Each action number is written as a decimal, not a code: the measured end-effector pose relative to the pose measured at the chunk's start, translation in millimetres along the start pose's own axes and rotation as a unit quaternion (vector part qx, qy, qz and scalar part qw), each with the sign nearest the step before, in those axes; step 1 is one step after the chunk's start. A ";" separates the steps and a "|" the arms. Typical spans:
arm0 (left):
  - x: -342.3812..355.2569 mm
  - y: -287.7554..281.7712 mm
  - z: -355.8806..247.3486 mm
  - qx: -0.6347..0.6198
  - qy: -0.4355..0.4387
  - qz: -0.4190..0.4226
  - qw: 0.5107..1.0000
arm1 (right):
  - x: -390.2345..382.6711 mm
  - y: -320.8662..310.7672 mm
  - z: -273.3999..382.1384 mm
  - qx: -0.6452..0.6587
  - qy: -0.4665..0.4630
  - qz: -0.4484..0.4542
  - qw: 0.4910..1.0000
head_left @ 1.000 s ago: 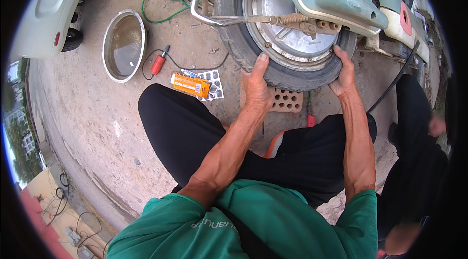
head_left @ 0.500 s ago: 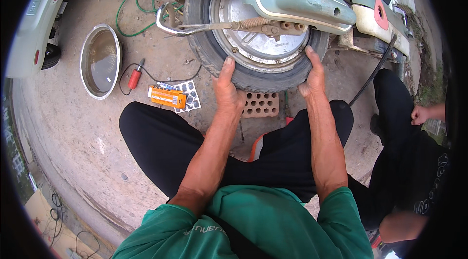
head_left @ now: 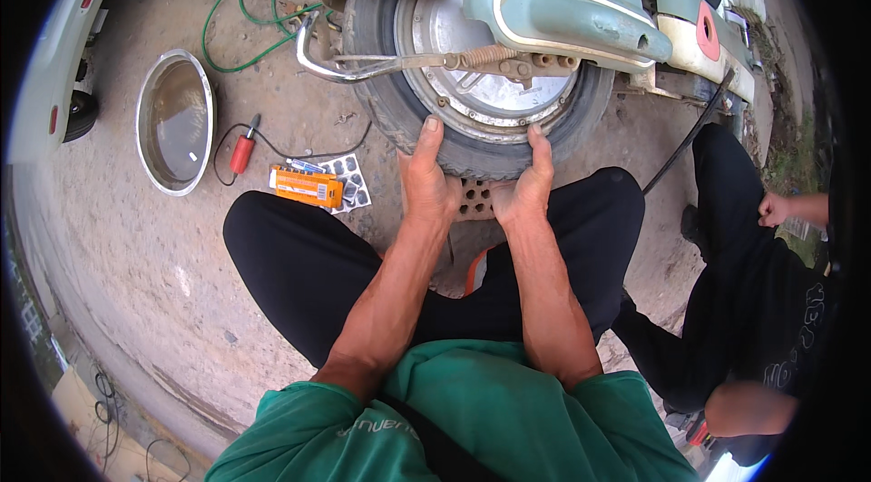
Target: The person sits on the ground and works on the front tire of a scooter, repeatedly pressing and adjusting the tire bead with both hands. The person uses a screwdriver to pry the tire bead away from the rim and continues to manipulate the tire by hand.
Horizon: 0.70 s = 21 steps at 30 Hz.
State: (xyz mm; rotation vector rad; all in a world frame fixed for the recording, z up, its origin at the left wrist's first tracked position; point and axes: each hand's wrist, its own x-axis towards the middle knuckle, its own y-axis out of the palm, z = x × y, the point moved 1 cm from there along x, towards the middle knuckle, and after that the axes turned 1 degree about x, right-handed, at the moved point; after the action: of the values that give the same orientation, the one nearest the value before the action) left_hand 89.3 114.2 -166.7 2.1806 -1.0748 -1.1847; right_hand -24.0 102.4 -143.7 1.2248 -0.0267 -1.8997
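Both my hands grip the near edge of a black scooter tire (head_left: 481, 155), which surrounds a silver wheel hub (head_left: 494, 106). My left hand (head_left: 428, 181) has its thumb on the sidewall, with its fingers hidden beneath the tread. A short way to the right, my right hand (head_left: 528, 185) holds the tire the same way, thumb up and fingers out of sight. Across the wheel run a metal stand bar (head_left: 354, 76) with a spring (head_left: 485, 55) and a grey-green cover (head_left: 572, 19). Below the tire, between my hands, shows a perforated brick (head_left: 474, 199).
At left stands a metal basin (head_left: 210, 124) holding murky water. Beside it lie a red-handled corded tool (head_left: 241, 154), an orange box (head_left: 304, 186) and a sheet of round dark patches (head_left: 357, 185). A green hose (head_left: 259, 58) curls behind. Another person's hand (head_left: 773, 209) is at right.
My right hand has slid left along the tire's near edge, closer to my left hand. My left hand keeps nearly the same hold.
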 end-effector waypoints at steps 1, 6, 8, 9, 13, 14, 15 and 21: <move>-0.8 1.0 -1.5 0.003 0.000 -0.001 1.000 | 0.6 0.7 0.0 0.003 -0.001 0.004 1.000; -2.7 4.8 -7.1 0.008 -0.004 0.009 1.000 | 0.0 7.4 -0.7 0.029 -0.009 0.003 1.000; -3.9 7.9 -8.1 0.017 0.002 0.001 1.000 | -0.6 8.7 0.6 0.036 -0.006 0.006 0.999; -4.9 9.6 -7.9 0.024 0.009 -0.007 1.000 | -0.7 9.0 1.9 0.039 -0.005 0.007 0.999; -11.7 22.2 -15.6 0.051 0.021 -0.013 0.998 | -8.0 15.6 7.3 0.028 -0.003 -0.006 1.000; -11.0 19.5 -14.6 0.045 0.019 -0.009 0.999 | -6.8 12.7 4.9 0.031 -0.004 0.006 1.000; -9.1 14.3 -11.2 0.040 0.017 -0.005 0.999 | -4.5 9.2 2.6 0.034 -0.006 0.017 0.999; -4.0 0.3 -3.6 0.040 0.004 0.012 0.999 | 15.1 -17.3 -11.4 0.013 -0.040 0.063 0.997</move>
State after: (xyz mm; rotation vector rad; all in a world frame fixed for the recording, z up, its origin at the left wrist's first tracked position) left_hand 90.9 117.3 -162.6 2.2246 -1.1611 -1.1389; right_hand -28.8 108.0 -168.3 1.1366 -0.1684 -1.8425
